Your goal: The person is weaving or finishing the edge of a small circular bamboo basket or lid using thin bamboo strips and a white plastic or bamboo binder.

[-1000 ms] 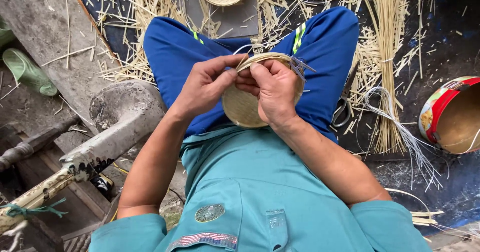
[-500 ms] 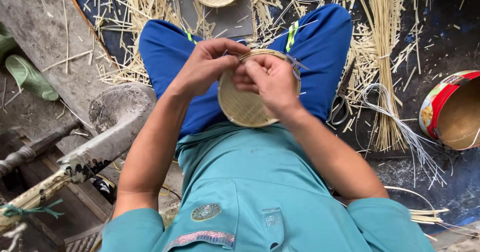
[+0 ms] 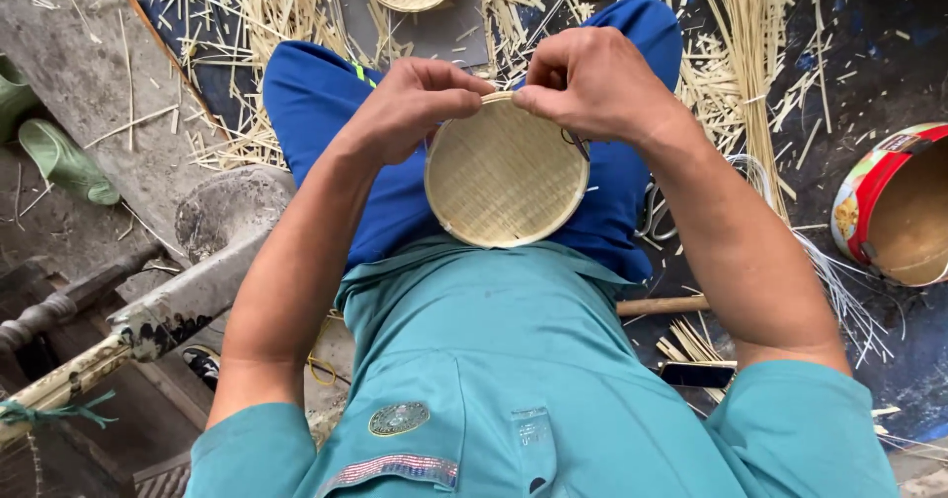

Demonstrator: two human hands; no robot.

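Both my hands pinch the far rim of a small round woven tray over my lap.

On my left a green boot (image 3: pixel 64 157) lies on the grey floor. My left hand (image 3: pixel 420 103) is closed, fingertips pinched on the top edge of the woven tray (image 3: pixel 506 172); a second ago that hand sat lower, across its face. The tray, tilted then, now faces me flat, resting against my blue trousers (image 3: pixel 326 103), so I judge the work has moved to the far rim. My right hand (image 3: pixel 592 83) pinches the same edge just beside the left. Bamboo strips (image 3: pixel 750 64) lie scattered further right, with a red-rimmed tin (image 3: pixel 894 207) well apart.
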